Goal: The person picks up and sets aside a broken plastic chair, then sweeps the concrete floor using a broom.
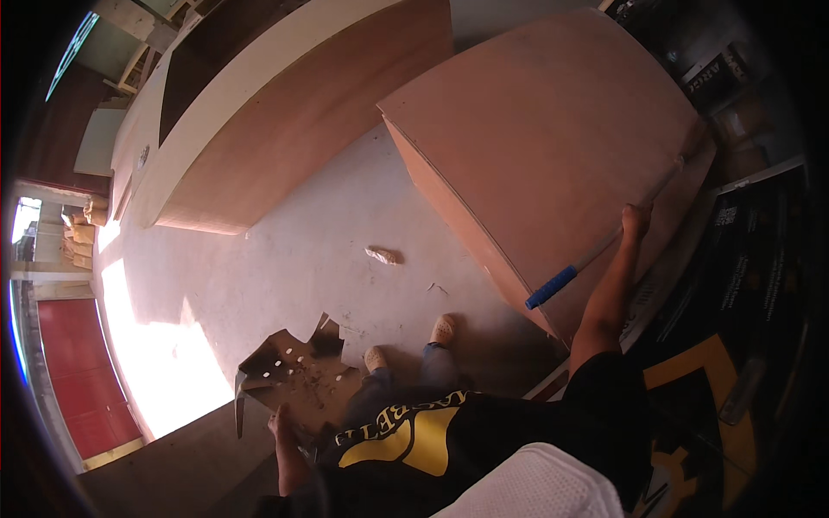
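Observation:
My right hand (635, 220) reaches out over the edge of a large reddish-brown plywood sheet (553, 112). It is closed around a long thin metal rod with a blue grip (553, 287) that lies along the sheet's edge. My left hand (281, 425) hangs low by my side, just above a torn brown board scrap (294, 367) dotted with small white bits. Something dark sits at its fingers, but whether it is held is unclear. My feet in light shoes (444, 329) stand on the grey concrete floor.
A second large wooden panel structure with a pale rim (285, 121) stands to the left rear. A crumpled scrap (382, 255) lies on the floor between the two. Bright sunlight (164, 363) falls beside a red door (78, 380). Black and yellow items (717, 371) crowd the right.

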`<action>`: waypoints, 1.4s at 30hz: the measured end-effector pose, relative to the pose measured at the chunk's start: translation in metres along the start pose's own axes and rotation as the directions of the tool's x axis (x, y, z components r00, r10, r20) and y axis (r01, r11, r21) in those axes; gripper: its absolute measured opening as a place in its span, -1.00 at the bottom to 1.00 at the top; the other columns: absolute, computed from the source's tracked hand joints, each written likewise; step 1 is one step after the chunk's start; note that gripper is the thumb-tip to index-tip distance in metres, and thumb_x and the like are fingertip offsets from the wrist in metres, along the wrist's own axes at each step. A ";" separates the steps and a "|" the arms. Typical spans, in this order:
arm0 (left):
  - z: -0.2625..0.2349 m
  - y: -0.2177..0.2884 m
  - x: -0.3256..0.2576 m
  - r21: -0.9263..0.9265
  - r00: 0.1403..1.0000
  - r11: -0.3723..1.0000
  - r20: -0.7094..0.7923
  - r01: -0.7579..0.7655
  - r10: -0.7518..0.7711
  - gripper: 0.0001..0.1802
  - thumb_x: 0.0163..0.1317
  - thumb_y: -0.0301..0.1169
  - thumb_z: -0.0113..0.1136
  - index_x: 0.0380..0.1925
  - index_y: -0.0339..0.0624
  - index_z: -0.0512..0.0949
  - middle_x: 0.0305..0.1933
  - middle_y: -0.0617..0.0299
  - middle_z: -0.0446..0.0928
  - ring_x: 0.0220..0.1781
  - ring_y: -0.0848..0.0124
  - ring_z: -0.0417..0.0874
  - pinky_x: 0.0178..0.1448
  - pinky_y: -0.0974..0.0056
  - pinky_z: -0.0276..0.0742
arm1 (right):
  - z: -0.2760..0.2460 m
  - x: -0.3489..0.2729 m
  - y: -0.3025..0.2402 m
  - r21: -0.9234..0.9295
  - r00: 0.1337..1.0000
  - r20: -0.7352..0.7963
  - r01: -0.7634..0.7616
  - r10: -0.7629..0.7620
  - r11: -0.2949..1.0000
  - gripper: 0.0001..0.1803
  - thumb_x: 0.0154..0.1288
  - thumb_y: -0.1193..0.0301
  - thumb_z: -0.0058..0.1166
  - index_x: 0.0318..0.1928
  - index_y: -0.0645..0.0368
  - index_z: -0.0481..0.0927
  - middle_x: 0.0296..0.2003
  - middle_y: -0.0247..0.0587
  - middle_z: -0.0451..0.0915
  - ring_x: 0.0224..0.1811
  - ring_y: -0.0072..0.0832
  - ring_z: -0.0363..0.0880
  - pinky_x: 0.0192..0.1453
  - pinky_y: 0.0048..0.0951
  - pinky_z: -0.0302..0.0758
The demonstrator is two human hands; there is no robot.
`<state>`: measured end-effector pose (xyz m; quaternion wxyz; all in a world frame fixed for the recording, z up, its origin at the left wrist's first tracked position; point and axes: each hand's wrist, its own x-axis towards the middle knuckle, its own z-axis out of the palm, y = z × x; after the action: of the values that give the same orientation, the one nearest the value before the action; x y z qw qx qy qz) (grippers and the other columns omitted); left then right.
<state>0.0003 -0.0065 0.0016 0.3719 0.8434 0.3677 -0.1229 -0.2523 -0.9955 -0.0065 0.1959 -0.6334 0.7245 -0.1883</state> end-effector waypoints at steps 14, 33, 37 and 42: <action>0.015 0.011 0.032 -0.054 0.989 0.997 0.136 -0.052 0.059 -0.53 -0.11 -0.21 0.54 -0.30 -0.34 0.63 -0.34 0.19 0.63 -0.38 0.36 0.59 -0.27 0.20 0.53 | 0.003 -0.385 -0.027 -0.073 0.680 0.622 0.545 -0.389 0.835 -0.01 0.18 0.50 0.03 0.56 0.06 -0.17 -0.23 0.34 0.63 -0.20 0.13 0.69 -0.10 -0.06 0.58; 0.047 -0.042 0.069 -0.011 0.936 0.987 0.316 -0.163 0.158 -0.32 -0.17 0.01 0.38 -0.17 -0.36 0.62 -0.17 -0.24 0.67 -0.07 0.00 0.73 0.06 0.08 0.62 | -0.020 -0.469 0.111 0.005 0.843 0.421 0.367 -0.335 0.930 -0.11 0.16 0.42 0.07 0.49 0.35 0.03 0.30 0.45 0.29 0.36 0.13 0.34 0.39 -0.13 0.31; 0.038 -0.030 0.065 -0.024 0.938 0.990 0.318 -0.139 0.139 -0.32 -0.15 -0.01 0.36 -0.15 -0.41 0.61 -0.17 -0.25 0.66 -0.07 -0.01 0.73 0.05 0.08 0.62 | 0.007 -0.543 0.110 -0.033 0.767 0.446 0.529 -0.461 0.848 -0.15 0.12 0.53 -0.02 0.47 0.33 0.05 0.27 0.39 0.36 0.30 0.18 0.41 0.38 -0.09 0.34; 0.045 -0.031 0.074 -0.123 0.930 0.986 0.335 -0.115 0.151 -0.38 -0.11 -0.07 0.42 -0.21 -0.43 0.63 -0.31 -0.14 0.68 -0.25 0.19 0.75 -0.13 0.17 0.65 | 0.011 -0.572 0.096 0.160 0.721 0.468 0.499 -0.511 0.852 -0.19 0.11 0.58 -0.05 0.45 0.30 0.16 0.30 0.30 0.37 0.30 0.14 0.42 0.36 -0.12 0.38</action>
<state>0.0330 0.0143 -0.0817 0.4801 0.8121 0.2449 -0.2237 -0.2589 -0.4161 -0.0396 0.3230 -0.8307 0.4474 -0.0743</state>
